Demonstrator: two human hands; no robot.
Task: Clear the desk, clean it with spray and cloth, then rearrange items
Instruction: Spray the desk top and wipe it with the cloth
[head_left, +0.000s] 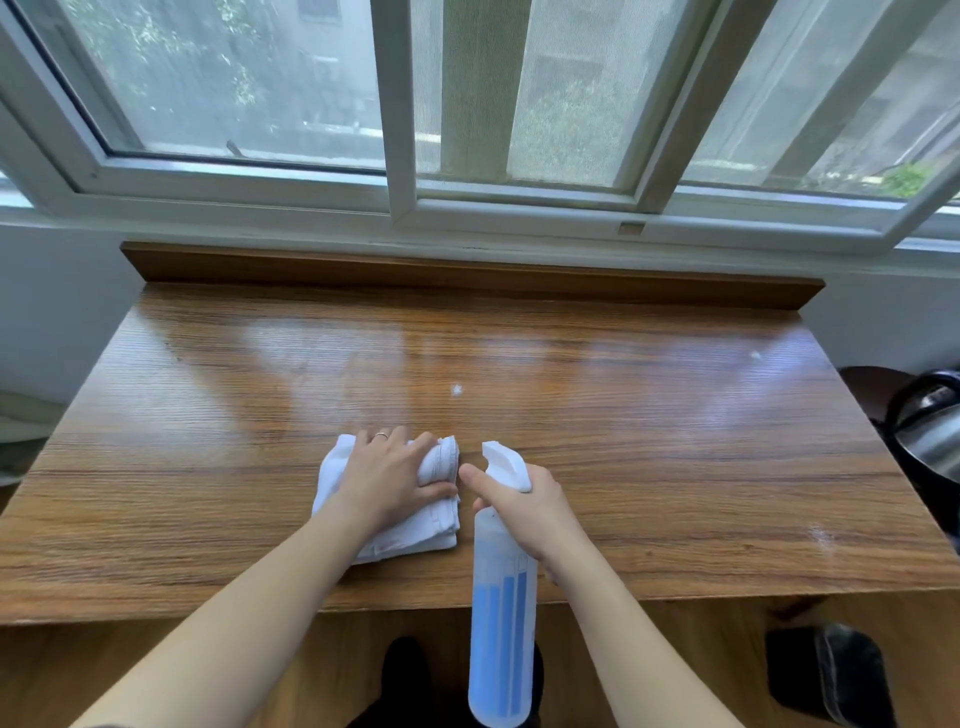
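While left hand grips white cloth flat on bench, right hand just beside holds spray bottle, nozzle pointing forward over wood; cloth nearer left hand.

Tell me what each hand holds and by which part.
The right hand grips the spray bottle at its neck, just under the white trigger head. The left hand presses on the white cloth, fingers curled over its bunched far edge.
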